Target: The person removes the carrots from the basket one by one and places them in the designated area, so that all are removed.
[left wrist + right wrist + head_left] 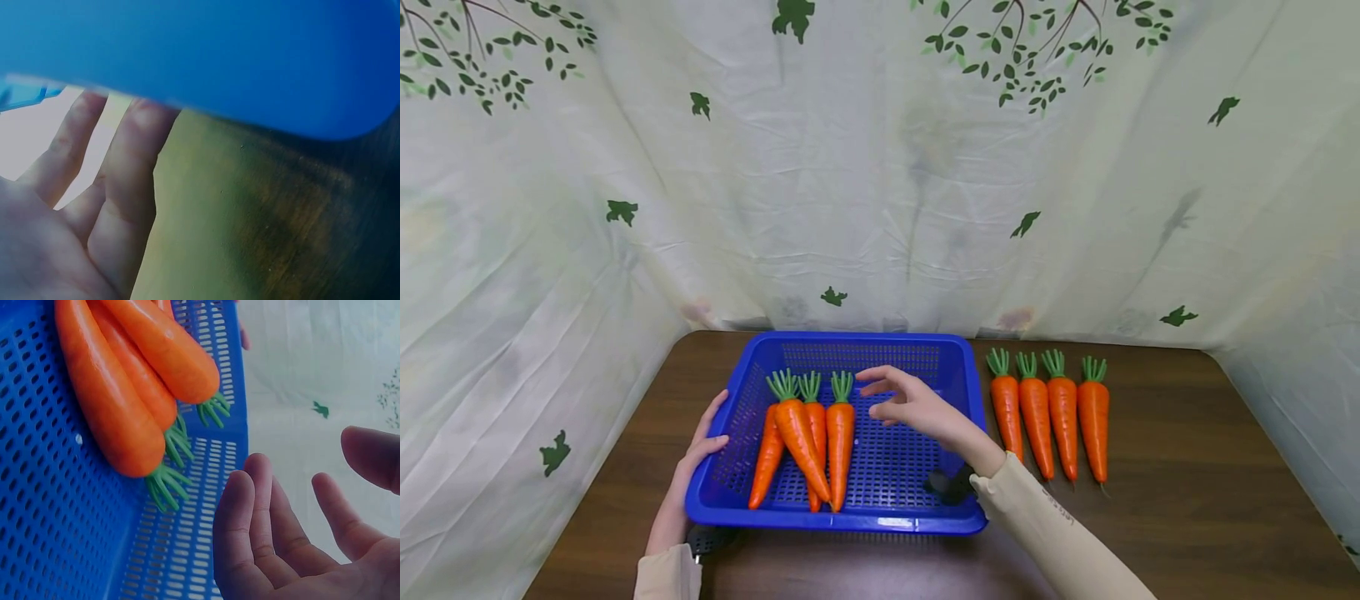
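Inside the blue plastic basket (895, 525), several carrots with green tops lie toward the left, one carrot (802, 446) resting across others. My right hand (906, 402) is over the basket, just right of the rightmost carrot in it (841, 450). Its fingers are loosely bent with nothing between them; the right wrist view shows this hand (300, 550) apart from the carrot (112, 394). At the basket's left side my left hand (696, 467) touches the rim with extended fingers. In the left wrist view, its fingertips meet the blue rim (187, 62) from below.
Right of the basket, several more carrots (1062, 425) lie side by side on the brown wooden table (1195, 467), tops pointing away. A pale curtain (865, 183) with leaf prints hangs behind the table and along its sides.
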The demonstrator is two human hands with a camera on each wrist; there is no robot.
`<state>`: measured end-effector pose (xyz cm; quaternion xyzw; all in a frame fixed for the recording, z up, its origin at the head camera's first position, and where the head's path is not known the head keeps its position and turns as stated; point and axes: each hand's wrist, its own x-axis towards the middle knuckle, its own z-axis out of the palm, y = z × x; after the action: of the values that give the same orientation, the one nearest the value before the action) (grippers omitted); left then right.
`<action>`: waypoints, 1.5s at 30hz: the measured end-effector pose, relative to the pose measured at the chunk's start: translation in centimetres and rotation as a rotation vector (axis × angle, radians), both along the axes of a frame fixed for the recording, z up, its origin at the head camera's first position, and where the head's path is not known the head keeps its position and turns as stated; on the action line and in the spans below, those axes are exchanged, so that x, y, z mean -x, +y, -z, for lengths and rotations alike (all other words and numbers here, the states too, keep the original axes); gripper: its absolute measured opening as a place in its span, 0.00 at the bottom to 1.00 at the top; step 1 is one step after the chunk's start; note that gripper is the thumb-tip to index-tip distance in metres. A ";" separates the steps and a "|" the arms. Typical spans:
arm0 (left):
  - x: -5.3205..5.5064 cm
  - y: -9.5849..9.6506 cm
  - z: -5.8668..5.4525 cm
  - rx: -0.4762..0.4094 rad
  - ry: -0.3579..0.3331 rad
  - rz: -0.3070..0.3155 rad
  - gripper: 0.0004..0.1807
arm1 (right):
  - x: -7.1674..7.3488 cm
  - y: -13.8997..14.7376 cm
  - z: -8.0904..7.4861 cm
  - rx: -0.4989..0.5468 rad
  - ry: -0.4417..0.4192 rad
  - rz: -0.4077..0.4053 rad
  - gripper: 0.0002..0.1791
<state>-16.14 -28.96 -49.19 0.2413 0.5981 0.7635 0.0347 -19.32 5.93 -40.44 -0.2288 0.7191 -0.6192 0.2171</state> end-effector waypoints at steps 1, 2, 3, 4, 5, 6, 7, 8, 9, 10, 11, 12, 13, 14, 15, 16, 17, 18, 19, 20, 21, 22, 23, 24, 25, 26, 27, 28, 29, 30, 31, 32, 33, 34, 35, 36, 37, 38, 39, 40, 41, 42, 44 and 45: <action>0.0 0.0 0.0 0.002 -0.001 0.000 0.40 | 0.0 -0.2 0.1 -0.003 -0.004 -0.009 0.25; 0.0 0.0 0.0 0.003 -0.003 0.001 0.39 | 0.0 -0.5 0.2 -0.007 -0.008 -0.018 0.25; -0.1 0.0 0.0 0.003 -0.007 0.003 0.39 | 0.0 -0.7 0.2 -0.010 -0.016 -0.026 0.25; -0.1 0.0 0.0 0.004 -0.013 0.004 0.39 | 0.0 -0.9 0.2 -0.013 -0.021 -0.034 0.26; -0.2 0.0 0.0 0.005 -0.020 0.007 0.38 | 0.0 -1.1 0.3 -0.015 -0.025 -0.042 0.26; -0.2 0.0 -0.1 0.005 -0.027 0.012 0.38 | 0.0 -1.3 0.3 -0.019 -0.027 -0.049 0.26; -0.2 0.0 -0.1 0.006 -0.028 0.010 0.38 | 0.0 -1.5 0.4 -0.026 -0.028 -0.054 0.26; -0.2 0.0 -0.1 0.006 -0.029 0.009 0.38 | 0.0 -1.6 0.4 -0.029 -0.028 -0.059 0.27; -0.2 -0.1 0.0 0.008 -0.025 0.007 0.38 | 0.0 -1.8 0.4 -0.032 -0.029 -0.065 0.27; -0.1 -0.1 0.0 0.011 -0.018 0.004 0.38 | 0.0 -2.0 0.4 -0.032 -0.031 -0.071 0.27; 0.0 -0.1 0.0 0.015 -0.006 -0.001 0.39 | 0.1 -2.2 0.4 -0.034 -0.033 -0.076 0.27; 0.1 -0.2 0.0 0.023 0.006 -0.008 0.39 | 0.1 -2.4 0.5 -0.036 -0.036 -0.082 0.28; 0.2 -0.2 0.0 0.028 0.014 -0.012 0.40 | 0.2 -2.6 0.5 -0.038 -0.038 -0.084 0.27; 0.3 -0.3 -0.1 0.036 0.020 -0.017 0.40 | 0.2 -2.7 0.5 -0.038 -0.043 -0.087 0.27; 0.3 -0.4 -0.1 0.043 0.027 -0.023 0.40 | 0.2 -2.9 0.6 -0.039 -0.047 -0.089 0.27; 0.4 -0.4 -0.1 0.049 0.031 -0.028 0.40 | 0.3 -3.1 0.7 -0.040 -0.052 -0.090 0.27; 0.4 -0.4 -0.1 0.057 0.032 -0.035 0.40 | 0.3 -3.2 0.7 -0.047 -0.055 -0.091 0.27; 0.4 -0.4 -0.1 0.065 0.035 -0.042 0.40 | 0.3 -3.4 0.8 -0.053 -0.059 -0.092 0.27; 0.4 -0.5 -0.1 0.069 0.038 -0.048 0.40 | 0.3 -3.5 0.8 -0.061 -0.060 -0.092 0.27; 0.5 -0.5 -0.1 0.076 0.044 -0.059 0.41 | 0.3 -3.7 0.9 -0.068 -0.061 -0.094 0.27; 0.5 -0.4 -0.2 0.079 0.046 -0.064 0.41 | 0.3 -3.8 1.0 -0.075 -0.062 -0.096 0.27; 0.5 -0.4 -0.2 0.085 0.049 -0.068 0.41 | 0.3 -3.9 1.1 -0.080 -0.064 -0.098 0.27; 0.4 -0.4 -0.3 0.092 0.047 -0.075 0.41 | 0.3 -4.0 1.2 -0.088 -0.063 -0.100 0.27; 0.4 -0.4 -0.4 0.101 0.038 -0.079 0.41 | 0.3 -4.2 1.3 -0.091 -0.062 -0.104 0.27; 0.3 -0.4 -0.5 0.114 0.021 -0.090 0.40 | 0.4 -4.3 1.5 -0.095 -0.060 -0.108 0.28; 0.1 -0.3 -0.7 0.133 -0.006 -0.100 0.39 | 0.4 -4.4 1.6 -0.097 -0.059 -0.110 0.28; -0.1 -0.3 -0.9 0.156 -0.043 -0.104 0.38 | 0.4 -4.6 1.7 -0.099 -0.059 -0.112 0.28; -0.3 -0.4 -1.2 0.187 -0.102 -0.103 0.36 | 0.4 -4.7 1.8 -0.100 -0.060 -0.115 0.28; -0.6 -0.4 -1.4 0.219 -0.165 -0.101 0.34 | 0.4 -4.8 1.9 -0.104 -0.059 -0.117 0.28; -0.9 -0.5 -1.7 0.248 -0.227 -0.096 0.33 | 0.4 -5.0 1.9 -0.104 -0.058 -0.118 0.29; -1.1 -0.6 -1.9 0.271 -0.281 -0.090 0.32 | 0.4 -5.1 1.9 -0.107 -0.059 -0.119 0.29; -1.3 -0.6 -2.2 0.291 -0.332 -0.077 0.32 | 0.4 -5.3 1.9 -0.109 -0.060 -0.122 0.29; -1.5 -0.7 -2.4 0.306 -0.373 -0.067 0.32 | 0.4 -5.4 1.9 -0.111 -0.060 -0.127 0.29; -1.7 -0.8 -2.5 0.317 -0.405 -0.063 0.32 | 0.3 -5.6 1.9 -0.115 -0.058 -0.132 0.30; -1.7 -0.7 -2.7 0.317 -0.414 -0.061 0.32 | 0.3 -5.7 1.9 -0.117 -0.058 -0.139 0.30; -1.7 -0.7 -2.8 0.315 -0.420 -0.057 0.32 | 0.3 -5.9 1.9 -0.128 -0.047 -0.144 0.30; -1.7 -0.7 -2.9 0.317 -0.423 -0.053 0.32 | 0.2 -6.0 1.9 -0.139 -0.040 -0.150 0.30; -1.7 -0.7 -2.9 0.320 -0.425 -0.053 0.32 | 0.2 -6.2 1.9 -0.153 -0.025 -0.157 0.30; -1.7 -0.7 -3.0 0.324 -0.429 -0.053 0.32 | 0.2 -6.3 2.0 -0.161 -0.012 -0.162 0.30; -1.6 -0.7 -3.1 0.328 -0.432 -0.052 0.32 | 0.2 -6.4 2.0 -0.176 0.002 -0.165 0.30; -1.6 -0.6 -3.1 0.332 -0.433 -0.051 0.33 | 0.1 -6.5 2.0 -0.183 0.011 -0.169 0.30; -1.6 -0.6 -3.2 0.337 -0.437 -0.053 0.33 | 0.1 -6.6 2.0 -0.196 0.023 -0.169 0.31; -1.6 -0.6 -3.3 0.350 -0.445 -0.057 0.33 | 0.1 -6.7 2.1 -0.191 0.018 -0.172 0.32; -1.6 -0.6 -3.3 0.356 -0.447 -0.059 0.33 | 0.1 -6.8 2.1 -0.183 0.008 -0.171 0.32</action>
<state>-14.56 -29.52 -45.90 0.0396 0.7070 0.6814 0.1850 -19.40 -0.90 -42.58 -0.2710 0.7514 -0.5291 0.2865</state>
